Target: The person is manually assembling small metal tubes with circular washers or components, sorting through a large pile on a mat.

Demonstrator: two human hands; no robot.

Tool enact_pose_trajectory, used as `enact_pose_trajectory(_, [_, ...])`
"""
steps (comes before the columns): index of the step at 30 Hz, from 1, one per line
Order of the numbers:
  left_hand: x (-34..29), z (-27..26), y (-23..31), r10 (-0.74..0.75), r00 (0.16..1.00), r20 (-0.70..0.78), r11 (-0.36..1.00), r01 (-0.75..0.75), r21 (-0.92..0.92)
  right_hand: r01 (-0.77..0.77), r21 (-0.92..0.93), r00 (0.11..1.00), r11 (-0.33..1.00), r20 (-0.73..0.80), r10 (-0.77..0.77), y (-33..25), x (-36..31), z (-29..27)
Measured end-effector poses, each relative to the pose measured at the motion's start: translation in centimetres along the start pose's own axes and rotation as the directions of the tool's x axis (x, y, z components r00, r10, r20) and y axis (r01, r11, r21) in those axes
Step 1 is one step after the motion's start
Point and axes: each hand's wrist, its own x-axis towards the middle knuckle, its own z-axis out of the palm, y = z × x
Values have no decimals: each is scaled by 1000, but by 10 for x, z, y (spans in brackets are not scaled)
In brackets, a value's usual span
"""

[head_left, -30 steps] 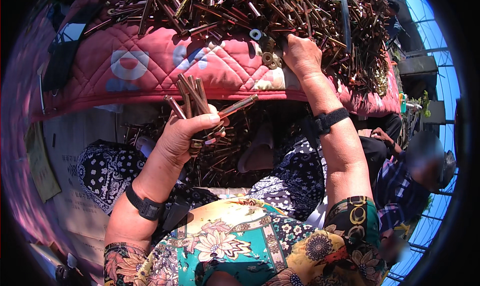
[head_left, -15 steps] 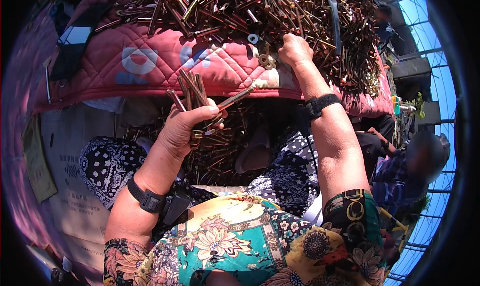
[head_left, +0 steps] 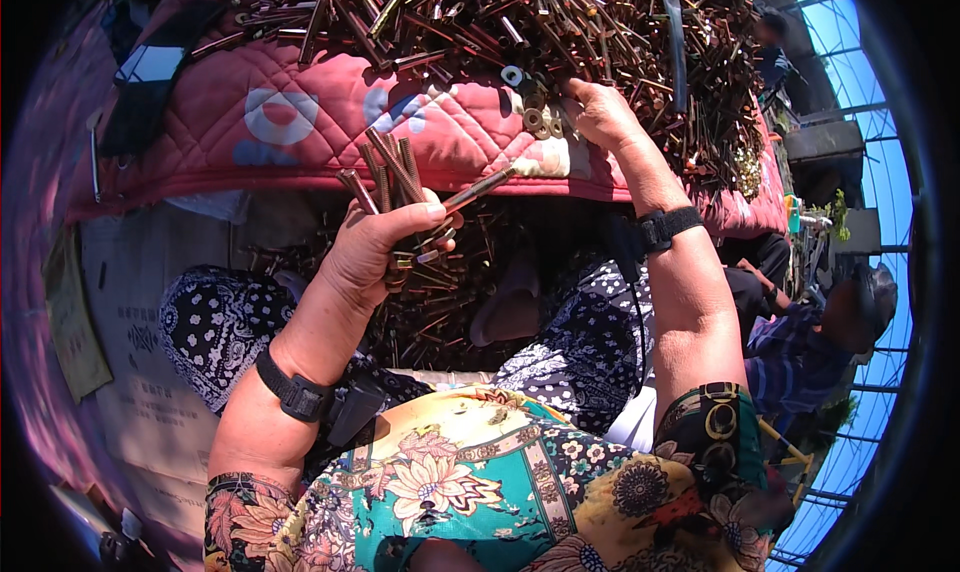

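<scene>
My left hand (head_left: pixel 385 237) is closed round a bunch of long bolts (head_left: pixel 392 172) above the gap in front of the quilt. Their threaded ends stick up and one slants out to the right, while hex heads or nuts show below the fingers. At the near edge of a big heap of bolts (head_left: pixel 450 22), my right hand (head_left: pixel 605 112) reaches down with its fingers curled and partly hidden. Whatever they hold, if anything, does not show. Several washers (head_left: pixel 535 120) lie on the quilt just left of it, with a paler washer (head_left: pixel 512 75) a little farther off.
A red quilted cover (head_left: pixel 330 122) lies under the heap. More bolts (head_left: pixel 430 322) fill the shaded space below, between my knees. A dark flat strip (head_left: pixel 676 52) lies on the heap. Flattened cardboard (head_left: pixel 150 352) is at the left. Another person (head_left: pixel 800 342) sits at the right.
My right hand has shifted slightly right and nearer, its wrist turning so that the fingers point more to the left. My left hand still holds the bolts and has hardly moved.
</scene>
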Motion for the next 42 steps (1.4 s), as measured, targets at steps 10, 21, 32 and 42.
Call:
enact_pose_trajectory(10, [6, 2, -6, -21, 999, -25, 1000, 21, -10, 65, 820, 977, 568, -170, 132, -14, -75, 15])
enact_pose_trajectory(21, [10, 11, -7, -62, 998, -5, 998, 63, 27, 118, 992, 983, -49, -123, -136, -56, -112, 22])
enact_pose_trajectory(32, [6, 6, -3, -20, 1000, 5, 999, 20, 36, 109, 994, 987, -21, -111, -119, -80, -113, 21])
enact_pose_trajectory(42, [1, 2, -4, 70, 997, 44, 985, -76, 157, 193, 869, 968, 456, -92, -234, -73, -113, 17])
